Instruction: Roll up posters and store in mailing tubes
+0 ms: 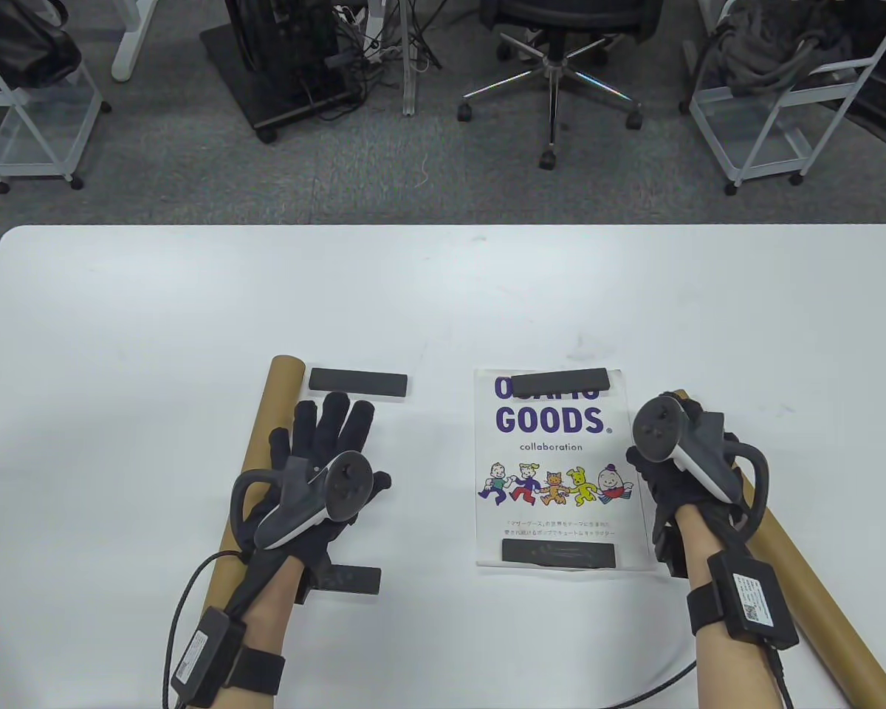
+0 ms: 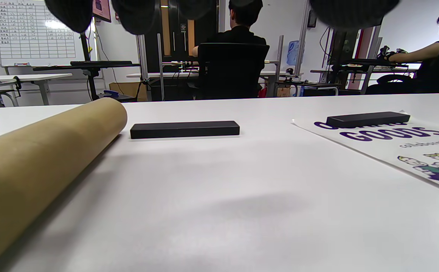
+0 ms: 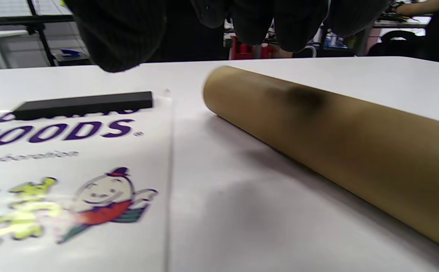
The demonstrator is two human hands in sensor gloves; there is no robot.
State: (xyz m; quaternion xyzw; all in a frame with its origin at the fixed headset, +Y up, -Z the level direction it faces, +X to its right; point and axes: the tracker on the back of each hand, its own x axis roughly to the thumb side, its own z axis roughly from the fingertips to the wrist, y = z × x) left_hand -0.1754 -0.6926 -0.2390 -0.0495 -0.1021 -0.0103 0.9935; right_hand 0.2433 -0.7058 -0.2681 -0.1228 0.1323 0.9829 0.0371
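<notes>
Looking at the table (image 1: 443,295), I judge the work is hardly begun: the poster (image 1: 557,473) lies flat between the hands, held down by a black bar (image 1: 561,382) at its far edge and another (image 1: 559,553) at its near edge. Nothing is rolled, and both tubes, the left tube (image 1: 262,436) and the right tube (image 1: 805,569), lie unused. My left hand (image 1: 317,473) rests spread and flat, holding nothing. My right hand (image 1: 672,480) is beside the poster; its tracker covers the fingers, so I cannot tell the grip. The right tube is cut off at the edge.
</notes>
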